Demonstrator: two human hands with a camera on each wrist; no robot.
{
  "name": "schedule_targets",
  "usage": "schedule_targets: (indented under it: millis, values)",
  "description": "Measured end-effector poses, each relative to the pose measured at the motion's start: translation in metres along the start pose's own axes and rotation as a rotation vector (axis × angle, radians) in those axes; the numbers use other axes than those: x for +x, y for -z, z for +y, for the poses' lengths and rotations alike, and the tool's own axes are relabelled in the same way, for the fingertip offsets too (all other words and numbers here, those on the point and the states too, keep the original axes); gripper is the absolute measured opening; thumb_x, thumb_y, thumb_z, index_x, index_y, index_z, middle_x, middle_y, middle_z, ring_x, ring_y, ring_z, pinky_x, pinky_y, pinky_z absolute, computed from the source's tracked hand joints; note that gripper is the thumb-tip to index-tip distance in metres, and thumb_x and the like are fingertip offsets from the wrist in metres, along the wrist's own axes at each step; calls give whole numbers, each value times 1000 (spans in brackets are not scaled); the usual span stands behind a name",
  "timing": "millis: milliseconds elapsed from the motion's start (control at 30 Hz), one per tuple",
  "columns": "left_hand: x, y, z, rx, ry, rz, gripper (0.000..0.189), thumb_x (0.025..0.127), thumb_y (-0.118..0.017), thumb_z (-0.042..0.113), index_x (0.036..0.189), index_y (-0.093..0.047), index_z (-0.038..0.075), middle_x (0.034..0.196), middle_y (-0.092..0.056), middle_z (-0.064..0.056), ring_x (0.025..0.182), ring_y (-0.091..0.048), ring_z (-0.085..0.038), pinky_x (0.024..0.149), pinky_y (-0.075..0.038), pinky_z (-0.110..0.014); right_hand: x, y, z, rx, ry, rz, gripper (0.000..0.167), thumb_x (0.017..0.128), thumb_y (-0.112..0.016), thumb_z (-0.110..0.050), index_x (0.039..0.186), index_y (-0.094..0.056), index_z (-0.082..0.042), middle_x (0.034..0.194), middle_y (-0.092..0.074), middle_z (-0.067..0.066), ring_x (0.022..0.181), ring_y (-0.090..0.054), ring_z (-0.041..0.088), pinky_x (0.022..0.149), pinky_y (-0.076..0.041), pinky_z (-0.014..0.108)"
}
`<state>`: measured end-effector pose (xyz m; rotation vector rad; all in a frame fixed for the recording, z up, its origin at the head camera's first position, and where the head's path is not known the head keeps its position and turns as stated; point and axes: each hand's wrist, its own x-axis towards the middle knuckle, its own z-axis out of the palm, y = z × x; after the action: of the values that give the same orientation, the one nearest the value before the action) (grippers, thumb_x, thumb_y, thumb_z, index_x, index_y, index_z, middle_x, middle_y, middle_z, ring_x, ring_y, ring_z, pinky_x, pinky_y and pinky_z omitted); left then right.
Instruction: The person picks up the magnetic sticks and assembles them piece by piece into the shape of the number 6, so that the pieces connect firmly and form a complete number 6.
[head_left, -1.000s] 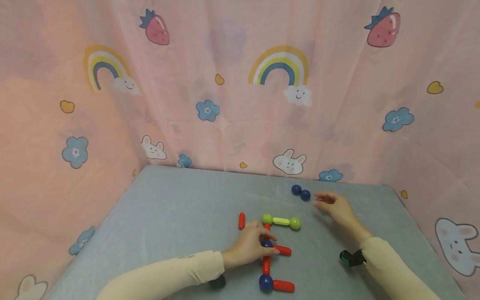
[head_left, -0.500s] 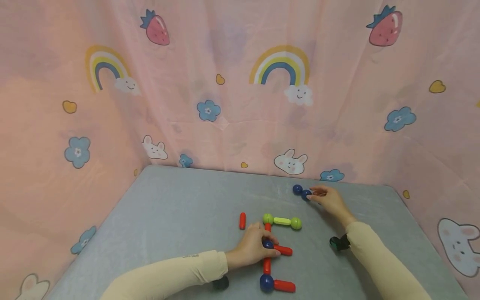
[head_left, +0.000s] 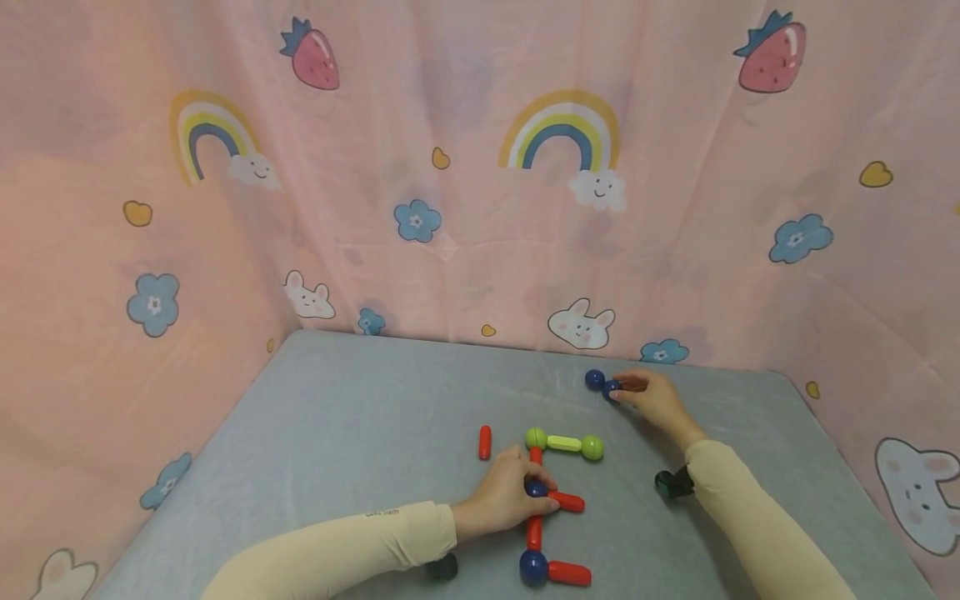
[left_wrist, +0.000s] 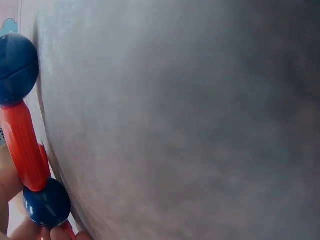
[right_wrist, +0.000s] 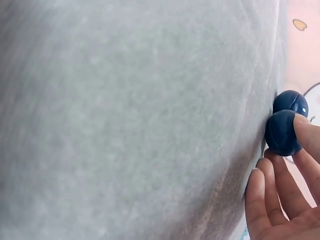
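Note:
My left hand (head_left: pixel 501 493) grips the middle blue ball (head_left: pixel 536 488) of a joined piece of balls and rods. Red rods (head_left: pixel 535 533) run from that ball to a lower blue ball (head_left: pixel 533 567) and up to a green ball (head_left: pixel 536 438). Short red rods (head_left: pixel 569 572) stick out to the right from both blue balls. In the left wrist view, fingers wrap about the held blue ball (left_wrist: pixel 47 202). At the back, my right hand (head_left: pixel 660 404) pinches the right one of two blue balls; the left ball (head_left: pixel 595 380) sits against it. The right wrist view has thumb and fingers on the nearer ball (right_wrist: pixel 283 134).
A light green rod (head_left: pixel 564 442) joins the top green ball to another green ball (head_left: pixel 592 447). One loose red rod (head_left: pixel 485 442) lies left of the piece. Grey cloth covers the table (head_left: pixel 360 408), and a pink patterned curtain (head_left: pixel 480 250) stands behind it.
My right hand has moved left to the pair of blue balls and taken hold of the right one. The left hand stays on the middle blue ball.

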<state>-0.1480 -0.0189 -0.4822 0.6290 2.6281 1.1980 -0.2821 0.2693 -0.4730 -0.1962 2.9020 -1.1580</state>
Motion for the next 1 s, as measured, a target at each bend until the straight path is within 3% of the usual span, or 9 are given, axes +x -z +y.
schedule_targets:
  millis: [400,700,1000]
  values:
    - [-1,-1,2,2,18,1,17,82,-82,28,96,-79,19,86,-46,6,76,-37,-5,61,-28,-17,-4,-2,0,29,-22,11,43,95,-67,-21,131,-59,0,132,-61,26,120,-58,42,96,-52,52]
    - [-2,-1,1,-28,23,5,16,82,-81,27,95,-79,17,90,-48,5,78,-39,-5,64,-30,-17,-20,0,-1,23,0,26,41,94,-68,-20,128,-60,2,128,-63,26,114,-61,40,92,-54,50]
    - [0,0,4,15,18,-1,19,80,-83,26,95,-79,16,91,-52,4,79,-40,-4,64,-31,-15,-43,3,-6,23,19,20,40,93,-70,-23,124,-63,1,123,-66,24,105,-65,33,77,-53,29]
